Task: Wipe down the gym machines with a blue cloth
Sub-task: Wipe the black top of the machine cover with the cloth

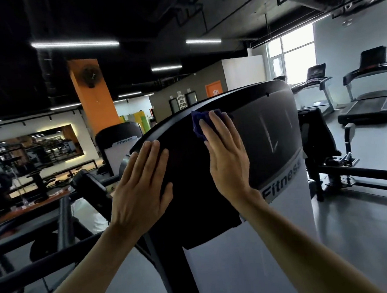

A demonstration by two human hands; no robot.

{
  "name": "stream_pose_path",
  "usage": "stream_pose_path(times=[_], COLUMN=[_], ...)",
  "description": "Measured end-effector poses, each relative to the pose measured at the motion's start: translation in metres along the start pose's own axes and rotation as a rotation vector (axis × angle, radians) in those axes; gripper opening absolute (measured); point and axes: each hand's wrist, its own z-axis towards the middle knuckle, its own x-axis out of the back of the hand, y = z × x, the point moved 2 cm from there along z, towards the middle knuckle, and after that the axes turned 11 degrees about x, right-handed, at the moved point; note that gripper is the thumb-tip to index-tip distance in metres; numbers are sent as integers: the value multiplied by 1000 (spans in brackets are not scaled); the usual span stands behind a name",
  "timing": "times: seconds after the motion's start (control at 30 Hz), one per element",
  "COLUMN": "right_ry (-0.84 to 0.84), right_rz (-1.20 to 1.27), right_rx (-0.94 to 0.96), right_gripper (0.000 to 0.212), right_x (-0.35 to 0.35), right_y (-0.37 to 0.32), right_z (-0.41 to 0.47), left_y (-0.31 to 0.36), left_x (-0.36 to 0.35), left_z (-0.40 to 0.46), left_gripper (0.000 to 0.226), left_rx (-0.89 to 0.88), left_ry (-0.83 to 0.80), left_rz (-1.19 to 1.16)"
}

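Standing at the far left, a mirror (32, 144) on the white wall reflects gym equipment, and an orange pillar (94, 93) rises just right of it. A second machine (118, 148) marked "Fitness" stands behind the left hand. The left hand (140, 188) lies flat, fingers straight and together, pressed against the dark curved shroud of the gym machine (270, 128); it holds nothing. The right hand (227, 158) also lies flat with straight fingers, pressing the blue cloth (198, 123) against the shroud near its upper rim. The cloth shows above and left of the fingertips; the rest is hidden under the palm. At the far right, two treadmills (366, 92) stand near a bright window (291, 54).
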Motion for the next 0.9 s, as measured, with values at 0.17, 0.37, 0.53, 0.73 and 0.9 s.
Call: stream_pose_path(times=[0.17,0.37,0.53,0.73,0.9], right_ry=[-64,-135,-34,6,-120], right_rz=[37,95,149,141,116], right_rx=[-30,11,51,83,45], right_gripper=[60,73,68,59,63], right_x=[3,9,5,0,14], right_y=[2,15,22,28,30], right_z=[-120,-113,20,-16,-138], left_y=[32,64,67,75,84], left_x=[-1,-8,-6,-8,-9], left_z=[29,54,53,51,55], left_gripper=[66,72,69,67,70], left_rx=[-14,99,123,186,229], left_ry=[28,-18,6,20,26], left_rz=[17,61,25,23,84])
